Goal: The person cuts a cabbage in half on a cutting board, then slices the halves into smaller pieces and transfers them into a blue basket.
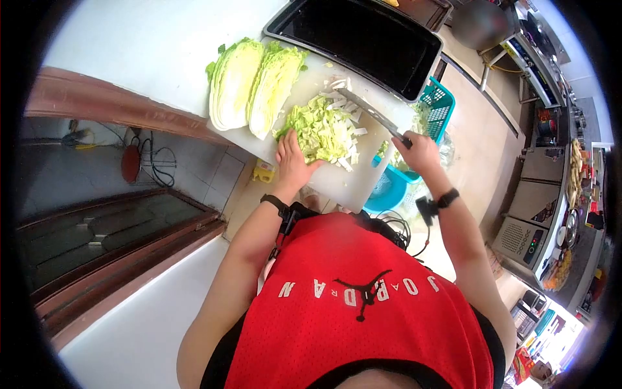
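My right hand (418, 154) is wrapped round the dark handle of a kitchen knife (370, 111). Its blade points up and left, along the far right side of a pile of chopped napa cabbage (322, 131). Against the near left edge of that pile rests my left hand (295, 165), thumb apart from the fingers, gripping nothing. The pieces lie on a white cutting board (346, 188). Two cut cabbage halves, one on the left (234, 87) and one beside it (275, 91), lie on the board's left part.
A black rectangular tray (356, 40) stands beyond the board. To the right, below the counter, are a teal plastic basket (442, 107) and a blue basin (387, 191). A yellow container (263, 170) is under the board's left edge. Kitchen equipment lines the far right.
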The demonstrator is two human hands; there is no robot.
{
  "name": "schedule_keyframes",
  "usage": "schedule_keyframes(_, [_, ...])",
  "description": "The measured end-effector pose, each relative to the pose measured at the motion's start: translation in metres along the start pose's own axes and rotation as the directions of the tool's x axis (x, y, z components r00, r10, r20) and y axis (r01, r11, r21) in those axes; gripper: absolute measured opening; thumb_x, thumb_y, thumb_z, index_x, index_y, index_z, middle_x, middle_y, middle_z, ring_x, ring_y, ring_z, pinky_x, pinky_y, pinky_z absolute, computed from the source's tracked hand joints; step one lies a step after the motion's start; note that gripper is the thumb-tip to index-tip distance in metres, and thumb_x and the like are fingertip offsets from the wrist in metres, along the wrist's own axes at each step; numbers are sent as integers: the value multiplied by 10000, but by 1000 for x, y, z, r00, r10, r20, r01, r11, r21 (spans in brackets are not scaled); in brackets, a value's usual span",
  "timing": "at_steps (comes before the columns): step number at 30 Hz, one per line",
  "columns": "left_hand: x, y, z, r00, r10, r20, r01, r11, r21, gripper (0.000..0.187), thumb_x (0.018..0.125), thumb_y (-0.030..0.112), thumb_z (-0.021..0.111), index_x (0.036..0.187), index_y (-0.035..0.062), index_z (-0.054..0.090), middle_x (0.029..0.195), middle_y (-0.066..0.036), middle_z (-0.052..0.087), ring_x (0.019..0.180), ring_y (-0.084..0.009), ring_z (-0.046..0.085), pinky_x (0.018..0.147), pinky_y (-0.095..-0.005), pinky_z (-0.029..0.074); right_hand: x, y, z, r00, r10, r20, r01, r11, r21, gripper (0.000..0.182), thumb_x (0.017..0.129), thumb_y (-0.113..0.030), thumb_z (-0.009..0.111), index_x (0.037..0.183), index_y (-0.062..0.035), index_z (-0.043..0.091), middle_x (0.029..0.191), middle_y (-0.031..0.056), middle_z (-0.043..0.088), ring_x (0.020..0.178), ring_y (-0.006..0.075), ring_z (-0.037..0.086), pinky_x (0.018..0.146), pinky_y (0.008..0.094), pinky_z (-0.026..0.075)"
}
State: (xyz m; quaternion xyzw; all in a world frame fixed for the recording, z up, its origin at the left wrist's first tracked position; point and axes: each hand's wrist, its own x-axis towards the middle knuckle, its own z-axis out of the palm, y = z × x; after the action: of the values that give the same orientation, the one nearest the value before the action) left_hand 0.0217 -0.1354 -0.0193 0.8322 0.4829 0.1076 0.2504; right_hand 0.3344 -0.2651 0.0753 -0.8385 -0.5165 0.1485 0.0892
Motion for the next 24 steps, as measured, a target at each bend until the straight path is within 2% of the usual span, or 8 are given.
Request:
schedule_keyframes(6, [10, -3, 5, 997, 51, -56, -57, 991, -118, 1110, 750, 216, 877, 1556, -22, 154, 1614, -247, 227, 1488, -455, 218, 1203, -563, 197, -1, -2, 4, 989, 97, -113, -90, 994, 66, 396, 939, -460, 643, 858, -77, 702, 823, 172, 715, 778, 393, 687, 709, 478, 554])
schedule_keyframes(11, [30, 2, 19, 981, 177, -77, -184, 979, -91, 947, 769, 10, 748, 1536, -9, 192, 1612, -265, 208, 1482, -487, 213, 1223, -559, 187, -14, -18, 11, 997, 72, -30, -69, 995, 78, 416, 940, -482, 637, 881, -73, 691, 782, 188, 699, 768, 409, 682, 693, 500, 547])
schedule_keyframes(13, [34, 12, 23, 979, 195, -64, -201, 974, -102, 930, 768, -1, 729, 1532, -9, 197, 1613, -268, 203, 1483, -488, 209, 1227, -559, 180, -26, -28, 14, 995, 75, 63, -80, 994, 80, 415, 947, -498, 616, 879, -96, 697, 772, 185, 697, 766, 399, 688, 698, 493, 555])
schedule_keyframes(17, [45, 21, 17, 973, 230, 12, -221, 947, -232, 906, 774, 30, 707, 1525, -11, 202, 1616, -266, 194, 1488, -489, 192, 1235, -555, 168, -46, -27, 39, 990, 138, -19, -129, 957, 261, 386, 944, -409, 672, 853, -34, 680, 708, 212, 655, 641, 410, 635, 626, 470, 524])
schedule_keyframes(20, [51, 8, 13, 963, 262, 60, -235, 930, -281, 888, 796, 123, 703, 1528, 11, 211, 1632, -264, 167, 1488, -501, 180, 1230, -573, 163, -61, -5, 68, 972, 225, -69, -170, 872, 459, 422, 990, -400, 633, 830, -9, 648, 613, 147, 622, 519, 307, 594, 536, 410, 493])
schedule_keyframes(22, [54, 4, 16, 957, 288, 21, -273, 925, -264, 892, 825, 196, 703, 1539, 17, 200, 1639, -266, 159, 1491, -515, 159, 1224, -586, 166, -69, -3, 73, 907, 392, 153, -349, 498, 793, 449, 1042, -398, 561, 817, -14, 615, 565, 49, 553, 485, 170, 542, 470, 331, 444])
schedule_keyframes(23, [57, 4, 19, 950, 312, -31, -310, 917, -253, 901, 853, 270, 702, 1550, 23, 189, 1646, -268, 151, 1494, -530, 138, 1218, -600, 168, -77, 1, 73, 896, 358, 263, -398, 386, 832, 456, 1077, -406, 490, 850, -24, 595, 585, 2, 516, 493, 99, 524, 444, 273, 413])
schedule_keyframes(24, [59, 9, 20, 946, 322, -19, -317, 914, -252, 901, 853, 270, 702, 1550, 23, 189, 1646, -268, 151, 1494, -530, 138, 1218, -600, 168, -84, 1, 84, 891, 370, 264, -403, 374, 835, 456, 1077, -406, 490, 850, -24, 595, 585, 2, 516, 493, 99, 524, 444, 273, 413])
